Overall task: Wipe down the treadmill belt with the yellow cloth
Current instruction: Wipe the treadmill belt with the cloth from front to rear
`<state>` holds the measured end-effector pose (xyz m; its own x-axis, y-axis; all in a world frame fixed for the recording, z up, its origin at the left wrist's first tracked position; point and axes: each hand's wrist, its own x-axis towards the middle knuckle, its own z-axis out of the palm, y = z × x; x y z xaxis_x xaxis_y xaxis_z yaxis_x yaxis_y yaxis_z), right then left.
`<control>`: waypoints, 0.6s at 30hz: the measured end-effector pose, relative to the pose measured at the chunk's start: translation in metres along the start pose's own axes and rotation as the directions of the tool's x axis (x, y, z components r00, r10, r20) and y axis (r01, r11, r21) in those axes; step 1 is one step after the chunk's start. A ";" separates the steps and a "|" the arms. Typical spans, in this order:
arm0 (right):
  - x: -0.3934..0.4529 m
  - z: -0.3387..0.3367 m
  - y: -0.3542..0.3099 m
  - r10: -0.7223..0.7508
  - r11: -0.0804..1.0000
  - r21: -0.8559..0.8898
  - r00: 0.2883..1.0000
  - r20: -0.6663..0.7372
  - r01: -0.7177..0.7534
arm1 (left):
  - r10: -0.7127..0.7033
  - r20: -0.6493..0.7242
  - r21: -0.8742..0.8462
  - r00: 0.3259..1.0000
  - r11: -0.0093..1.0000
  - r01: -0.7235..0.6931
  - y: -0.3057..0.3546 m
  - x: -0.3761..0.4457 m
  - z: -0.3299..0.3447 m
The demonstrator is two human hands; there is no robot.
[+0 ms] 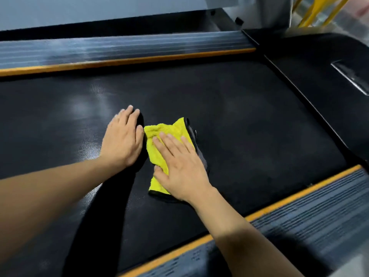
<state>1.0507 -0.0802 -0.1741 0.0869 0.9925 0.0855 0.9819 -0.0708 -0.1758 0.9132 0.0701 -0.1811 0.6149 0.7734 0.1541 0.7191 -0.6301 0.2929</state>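
1. Yellow cloth (159, 154), folded and with a dark grey underside showing at its right edge, lies on the treadmill belt (249, 120) just right of frame centre.
2. Right hand (179, 166) presses flat on the cloth, fingers straight and slightly spread; nothing is gripped.
3. Left hand (123, 138) rests palm-down on the bare belt, just beside the cloth's left edge, fingers straight and together.
4. Open black belt surface extends to the left, toward the top of the frame and to the right of both hands.
5. Orange edge strips (127, 60) bound the belt at the upper and lower right sides, each backed by a ribbed grey side rail (311, 214).
6. Black motor cover (319, 62) closes the belt at the upper right.
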 end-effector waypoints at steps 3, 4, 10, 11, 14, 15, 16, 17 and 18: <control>0.002 0.008 0.002 0.062 0.998 0.002 0.998 0.015 -0.062 | 0.021 0.015 0.069 1.000 0.997 -0.022 -0.003 -0.005 0.009; 0.004 0.008 0.009 0.138 0.990 0.013 0.990 0.003 -0.138 | 0.033 0.020 0.090 0.999 0.995 -0.035 -0.004 -0.006 0.011; -0.014 -0.022 0.136 0.789 0.610 0.018 0.605 -0.108 -0.792 | -0.005 -0.017 0.067 1.000 0.998 0.006 -0.001 -0.011 0.013; -0.022 -0.027 0.148 0.845 0.530 0.043 0.524 -0.108 -0.847 | -0.022 -0.025 0.063 0.999 0.998 0.023 0.001 -0.012 0.013; -0.030 -0.025 0.136 0.909 0.407 0.112 0.389 -0.150 -0.907 | -0.039 -0.033 0.052 0.999 0.998 0.040 0.005 -0.011 0.012; -0.030 -0.020 0.118 0.915 0.386 0.127 0.362 -0.177 -0.914 | -0.039 -0.030 0.050 0.999 0.998 0.040 0.005 -0.011 0.012; -0.030 -0.013 0.094 0.916 0.375 0.139 0.344 -0.205 -0.917 | -0.037 -0.028 0.049 0.999 0.998 0.038 0.004 -0.011 0.013; -0.029 -0.005 0.065 0.908 0.387 0.146 0.348 -0.232 -0.911 | -0.035 -0.029 0.048 0.999 0.998 0.036 0.003 -0.011 0.013; -0.030 0.004 0.033 0.891 0.417 0.144 0.372 -0.261 -0.897 | -0.034 -0.031 0.045 0.999 0.998 0.035 0.003 -0.011 0.013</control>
<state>1.0798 -0.1116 -0.1862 0.9509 0.2805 0.1309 0.3073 -0.9060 -0.2911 0.9130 0.0593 -0.1946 0.5799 0.7961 0.1729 0.7542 -0.6049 0.2555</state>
